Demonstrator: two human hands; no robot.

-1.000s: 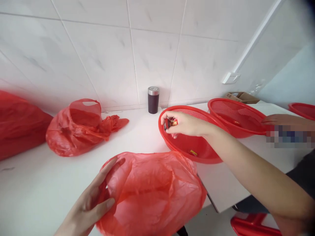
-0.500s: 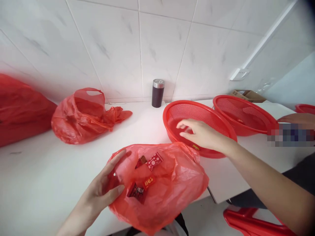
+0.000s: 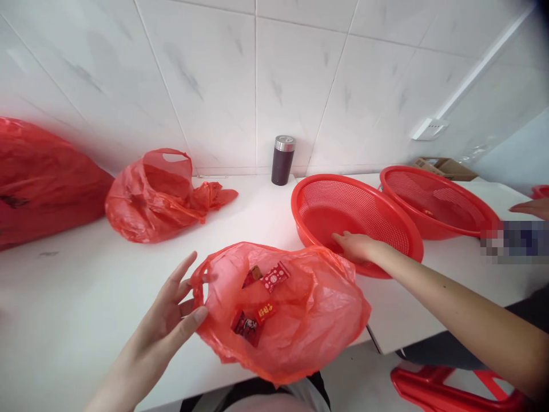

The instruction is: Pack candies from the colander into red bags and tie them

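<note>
A red plastic bag (image 3: 326, 320) lies spread with its mouth up at the table's front edge. Several small wrapped candies (image 3: 275, 277) rest inside it. At its left rim my left hand (image 3: 171, 315) holds the bag loosely by the handle, thumb in front and some fingers behind the film. My right hand (image 3: 358, 246) reaches down into the nearer red mesh basket (image 3: 369, 200), just beyond the bag. One finger points left; the other fingertips are low and partly hidden, so whether they grip anything does not show.
A second red basket (image 3: 441, 200) stands to the right, near another person's hand (image 3: 532, 209). A dark tumbler (image 3: 283, 162) is by the wall. Red bags (image 3: 150, 200) sit at left, a cardboard box (image 3: 448, 167) at back right, and a red stool (image 3: 446, 389) below.
My right hand has lowered from above the nearer basket into it, covering the yellow-marked item seen there. My left hand has shifted to the bag's handle. The view has turned slightly left.
</note>
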